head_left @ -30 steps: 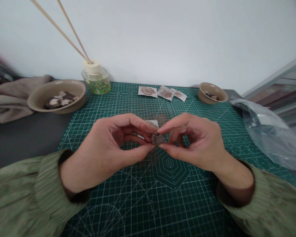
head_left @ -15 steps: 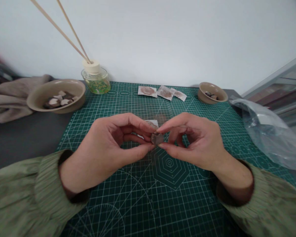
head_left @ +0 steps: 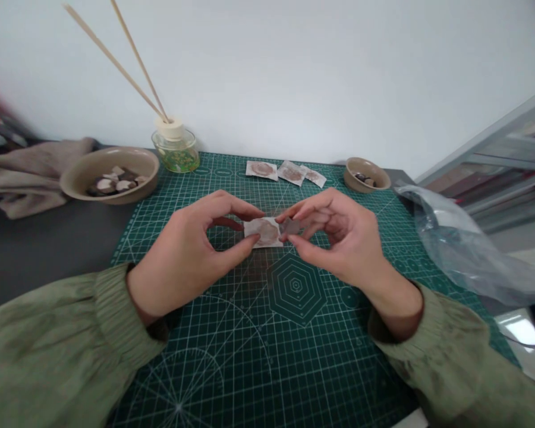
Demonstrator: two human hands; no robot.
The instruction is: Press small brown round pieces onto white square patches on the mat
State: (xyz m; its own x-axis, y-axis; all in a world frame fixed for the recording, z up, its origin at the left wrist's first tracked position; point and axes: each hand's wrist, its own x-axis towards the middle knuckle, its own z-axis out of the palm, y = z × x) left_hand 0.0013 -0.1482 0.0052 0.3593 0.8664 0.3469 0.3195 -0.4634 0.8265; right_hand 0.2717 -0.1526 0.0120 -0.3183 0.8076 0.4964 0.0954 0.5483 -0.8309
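Dark table (head_left: 49, 249) under green cutting mat (head_left: 267, 356)

Both forearms in green sleeves reached inward over the worktop (head_left: 258, 356), left hand (head_left: 191, 249) with thumb and forefinger pinched, right hand (head_left: 339, 235) likewise pinched, fingertips nearly meeting, other fingers curled

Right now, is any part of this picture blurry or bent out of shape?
In the head view the far left edge smears into red and grey blur; the cutting mat gridlines bow outward, a wide-lens effect; light is soft, with faint shadow under the hands; the plastic bag shows mild glare.
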